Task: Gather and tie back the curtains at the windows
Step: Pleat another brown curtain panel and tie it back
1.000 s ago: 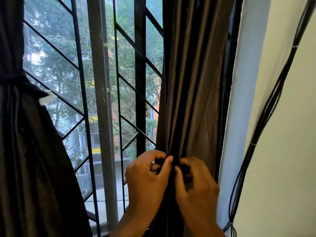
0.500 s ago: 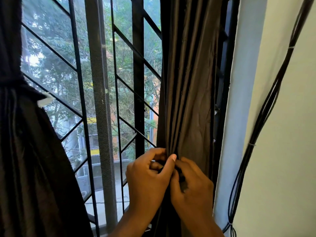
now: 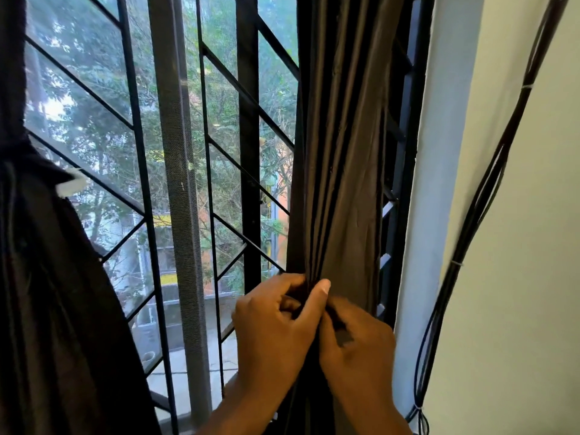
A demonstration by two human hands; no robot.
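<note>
1. The right-hand curtain [image 3: 342, 152], dark grey-brown, hangs bunched into narrow vertical folds against the right side of the window, just beside the pale wall edge [image 3: 439, 183].
2. Left hand [image 3: 276, 328]: fingers curled round the gathered folds, thumb pressed up against the cloth at the front of the bundle.
3. Right hand [image 3: 357, 346]: touching the left hand, fingers curled into the same folds just below the left thumb; what lies inside its grip is hidden.
4. Both hands are together, clamped on the curtain low in the view.
5. The left-hand curtain [image 3: 56, 293] is cinched by a dark tie [image 3: 18, 152], with a white tag [image 3: 70, 185] at its edge.
6. A black window grille [image 3: 248, 152] and a grey mesh strip [image 3: 175, 183] stand between the curtains.
7. A bundle of black cables [image 3: 480, 199] runs down the wall, well apart from the hands.
</note>
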